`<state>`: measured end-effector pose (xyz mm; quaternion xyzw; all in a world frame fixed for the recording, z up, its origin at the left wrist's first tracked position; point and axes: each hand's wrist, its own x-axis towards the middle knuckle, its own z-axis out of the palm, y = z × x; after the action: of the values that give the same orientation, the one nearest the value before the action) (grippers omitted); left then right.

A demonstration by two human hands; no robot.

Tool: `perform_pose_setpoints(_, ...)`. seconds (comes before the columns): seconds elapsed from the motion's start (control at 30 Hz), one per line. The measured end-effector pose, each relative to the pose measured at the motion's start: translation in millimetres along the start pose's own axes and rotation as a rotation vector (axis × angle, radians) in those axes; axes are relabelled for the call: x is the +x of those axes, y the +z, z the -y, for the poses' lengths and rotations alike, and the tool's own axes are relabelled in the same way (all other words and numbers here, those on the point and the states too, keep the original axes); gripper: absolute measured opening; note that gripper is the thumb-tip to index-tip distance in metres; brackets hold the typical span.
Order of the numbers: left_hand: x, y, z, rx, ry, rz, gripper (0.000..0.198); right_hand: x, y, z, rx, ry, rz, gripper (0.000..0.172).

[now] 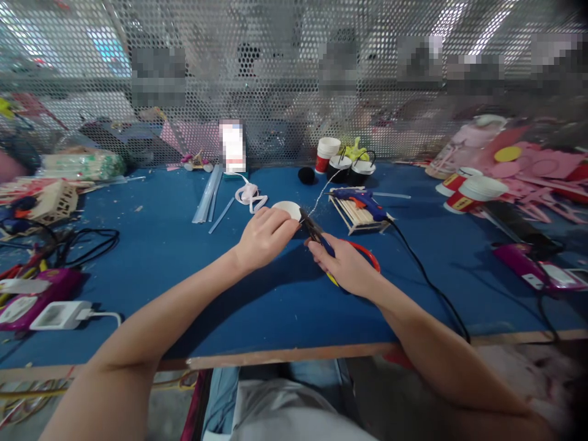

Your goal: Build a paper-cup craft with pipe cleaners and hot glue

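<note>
My left hand (266,239) is closed around a small cup-like piece with a round white top (288,209); its lower part is mostly hidden by the fingers. In my right hand (346,263) is a pair of pliers (316,233), with dark jaws up against the edge of the white piece, close to my left fingertips. A thin silvery twisted wire (320,197) rises from the jaws toward the back right. Beside and partly under my right hand show a red-orange loop (370,254) and a bit of yellow, whose kind I cannot make out.
A blue glue gun (362,201) rests on a small wooden-stick rack (356,217), its black cord (427,275) running to the front edge. Paper cups (327,153) stand behind. Clear glue sticks (207,196), white ribbon (248,195) and a phone (233,147) are left of centre. Purple power strips (535,266) flank both sides.
</note>
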<state>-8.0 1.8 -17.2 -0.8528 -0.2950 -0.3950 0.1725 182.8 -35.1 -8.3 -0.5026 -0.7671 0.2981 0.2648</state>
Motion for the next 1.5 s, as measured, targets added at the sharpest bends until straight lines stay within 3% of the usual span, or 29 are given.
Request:
perform_pose_setpoints(0.1, -0.2, -1.9, 5.2, 0.040, 0.099, -0.008, 0.011, -0.2, 0.8, -2.7, 0.039, 0.003, 0.029, 0.037)
perform_pose_setpoints(0.2, 0.2, -1.8, 6.0, 0.049, 0.110, -0.004, 0.012, -0.3, 1.6, -2.4, 0.043, 0.007, 0.031, 0.038)
perform_pose_setpoints(0.4, -3.8, 10.0, -5.5, -0.036, -0.089, -0.081, 0.016, -0.3, 5.9, 2.4, -0.035, -0.005, -0.061, 0.031)
perform_pose_setpoints(0.5, -0.8, 8.2, -3.8, -0.085, -0.156, 0.006, 0.015, 1.8, 6.2, 0.6, -0.082, -0.009, -0.095, 0.028)
perform_pose_setpoints(0.63, 15.5, -15.8, 13.0, -0.201, -0.044, 0.186, 0.009, 1.9, -0.2, -2.4, -0.126, -0.013, -0.046, 0.030)
perform_pose_setpoints(0.77, 27.7, -36.0, 27.0, -0.122, -0.011, 0.062, 0.025, -4.8, -7.5, -0.2, -0.147, -0.122, 0.151, 0.034)
perform_pose_setpoints(0.93, 21.5, -25.2, 27.6, -0.024, 0.166, 0.270, 0.029, -11.4, -12.1, 1.9, -0.151, -0.180, 0.359, 0.037)
perform_pose_setpoints(1.13, 23.0, -17.8, 27.9, -0.029, 0.293, 0.283, 0.022, -11.7, -27.7, 1.9, -0.131, -0.126, 0.408, 0.043)
perform_pose_setpoints(1.27, 23.1, -18.7, 37.3, 0.061, 0.429, 0.372, 0.028, -12.2, -38.5, 6.3, -0.089, -0.085, 0.452, 0.047)
perform_pose_setpoints(1.33, 20.9, -19.9, 40.4, 0.057, 0.285, 0.408, 0.030, -11.1, -41.2, 6.1, -0.063, -0.061, 0.381, 0.047)
perform_pose_setpoints(1.43, 19.7, -25.0, 33.5, -0.129, -0.213, 0.387, 0.030, -6.7, -41.0, 1.8, -0.007, 0.006, 0.161, 0.047)
perform_pose_setpoints(1.5, 21.1, -29.3, 20.8, -0.465, -0.538, 0.429, 0.032, -3.1, -37.7, -0.8, 0.062, 0.040, 0.020, 0.044)
